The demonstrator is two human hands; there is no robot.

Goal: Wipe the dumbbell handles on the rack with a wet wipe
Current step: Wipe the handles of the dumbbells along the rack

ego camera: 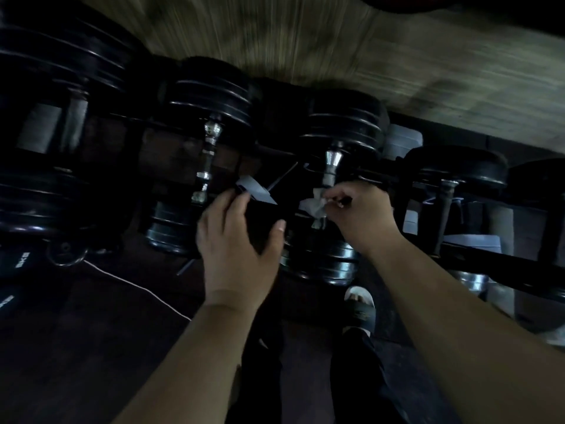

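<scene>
With wet wipe [315,207] pinched in the fingers [337,198] of the right hand [363,212] against the chrome dumbbell handle [330,168], right of centre on the rack [489,262] — wrap fully, slide end to end; left hand [232,240] gripping a dark pack [260,220], probably wipes, held clear.

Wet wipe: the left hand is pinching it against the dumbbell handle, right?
Not quite. The head view shows the right hand, not the left, pinching the wet wipe against the dumbbell handle. The left hand holds a dark pack.
</scene>
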